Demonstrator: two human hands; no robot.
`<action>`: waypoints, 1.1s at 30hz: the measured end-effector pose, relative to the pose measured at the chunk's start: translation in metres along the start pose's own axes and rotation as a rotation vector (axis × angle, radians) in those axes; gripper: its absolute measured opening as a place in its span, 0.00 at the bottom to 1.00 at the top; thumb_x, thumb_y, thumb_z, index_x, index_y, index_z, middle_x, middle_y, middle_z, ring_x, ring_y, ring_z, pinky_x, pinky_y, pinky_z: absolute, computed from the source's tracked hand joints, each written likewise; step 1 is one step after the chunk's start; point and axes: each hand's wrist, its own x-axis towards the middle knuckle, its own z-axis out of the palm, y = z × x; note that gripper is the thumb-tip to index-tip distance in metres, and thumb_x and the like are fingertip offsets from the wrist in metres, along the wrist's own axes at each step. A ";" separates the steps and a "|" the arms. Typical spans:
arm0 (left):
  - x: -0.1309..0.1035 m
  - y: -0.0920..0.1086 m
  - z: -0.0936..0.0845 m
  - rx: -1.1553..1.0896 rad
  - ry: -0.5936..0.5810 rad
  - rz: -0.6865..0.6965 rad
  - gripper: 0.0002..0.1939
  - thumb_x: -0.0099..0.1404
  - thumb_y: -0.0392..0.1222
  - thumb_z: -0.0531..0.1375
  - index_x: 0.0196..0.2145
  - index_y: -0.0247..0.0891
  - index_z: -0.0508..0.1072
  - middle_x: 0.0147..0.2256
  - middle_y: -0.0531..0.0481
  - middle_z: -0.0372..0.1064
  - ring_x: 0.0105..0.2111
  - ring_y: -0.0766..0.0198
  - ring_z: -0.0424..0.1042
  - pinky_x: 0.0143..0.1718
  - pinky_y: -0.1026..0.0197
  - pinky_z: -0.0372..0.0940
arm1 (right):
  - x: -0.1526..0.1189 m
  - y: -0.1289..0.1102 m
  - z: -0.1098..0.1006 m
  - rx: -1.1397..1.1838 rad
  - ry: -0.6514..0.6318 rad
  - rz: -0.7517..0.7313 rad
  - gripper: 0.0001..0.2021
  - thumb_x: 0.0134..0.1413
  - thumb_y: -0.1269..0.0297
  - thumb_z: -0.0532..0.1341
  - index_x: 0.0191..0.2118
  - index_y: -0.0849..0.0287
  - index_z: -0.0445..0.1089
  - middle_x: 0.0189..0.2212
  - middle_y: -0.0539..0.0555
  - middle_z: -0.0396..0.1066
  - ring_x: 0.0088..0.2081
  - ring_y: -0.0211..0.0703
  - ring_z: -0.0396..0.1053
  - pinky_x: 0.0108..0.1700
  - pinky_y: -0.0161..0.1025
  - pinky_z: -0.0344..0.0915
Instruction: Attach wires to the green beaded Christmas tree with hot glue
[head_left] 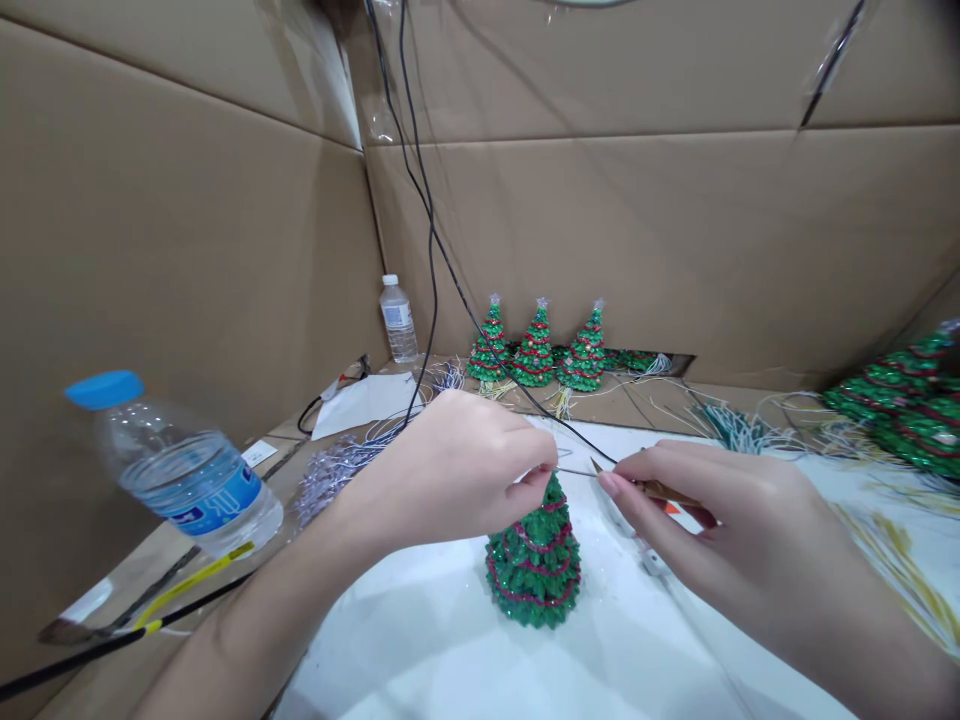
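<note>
A small green Christmas tree (536, 570) with red glittery garlands stands upright on the white work surface in front of me. My left hand (469, 465) is closed at its top, fingertips pinched on a thin grey wire (577, 471) that stretches to the right; the tree's tip is hidden behind these fingers. Across from it, my right hand (720, 510) is closed around brass-coloured pointed tweezers (664, 491). Their points face left, close to the wire; whether they touch it I cannot tell.
Three decorated trees (533, 345) line the back cardboard wall, with more trees (911, 400) at far right. Water bottles (199, 480) stand left. Tinsel-like wire bundles (341, 480) and yellow-white strands (900, 565) lie around. Black cables (431, 210) hang down behind my hands.
</note>
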 end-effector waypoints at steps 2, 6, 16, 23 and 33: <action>0.000 0.001 0.000 -0.017 -0.016 -0.019 0.08 0.58 0.32 0.58 0.24 0.36 0.75 0.17 0.57 0.65 0.18 0.71 0.61 0.21 0.65 0.51 | -0.002 -0.001 0.000 -0.015 0.014 -0.019 0.15 0.61 0.56 0.53 0.28 0.53 0.71 0.21 0.47 0.69 0.21 0.36 0.64 0.24 0.35 0.53; 0.001 -0.001 -0.001 -0.064 -0.033 -0.048 0.06 0.57 0.32 0.59 0.25 0.36 0.75 0.16 0.58 0.64 0.17 0.72 0.61 0.22 0.67 0.52 | -0.002 0.004 -0.004 -0.069 0.024 -0.041 0.16 0.61 0.55 0.53 0.26 0.53 0.71 0.20 0.48 0.68 0.20 0.36 0.63 0.24 0.36 0.54; -0.001 -0.010 -0.007 -0.105 -0.106 -0.064 0.06 0.57 0.31 0.59 0.26 0.37 0.74 0.21 0.58 0.65 0.22 0.73 0.63 0.25 0.67 0.54 | -0.003 0.004 -0.017 -0.113 0.032 -0.090 0.13 0.61 0.59 0.54 0.28 0.54 0.71 0.22 0.48 0.69 0.22 0.37 0.66 0.23 0.35 0.57; -0.002 -0.010 -0.010 -0.033 -0.162 -0.053 0.06 0.60 0.33 0.58 0.27 0.38 0.73 0.30 0.56 0.66 0.28 0.71 0.65 0.27 0.66 0.54 | -0.006 -0.004 -0.008 -0.165 0.002 -0.156 0.15 0.62 0.66 0.49 0.35 0.58 0.73 0.28 0.53 0.73 0.25 0.40 0.70 0.28 0.37 0.63; -0.001 -0.012 -0.014 -0.154 -0.164 -0.070 0.06 0.64 0.32 0.55 0.37 0.37 0.71 0.36 0.52 0.73 0.34 0.68 0.71 0.34 0.67 0.61 | -0.006 -0.013 -0.008 -0.130 -0.020 -0.194 0.14 0.62 0.67 0.50 0.34 0.57 0.72 0.20 0.51 0.71 0.19 0.37 0.67 0.22 0.32 0.60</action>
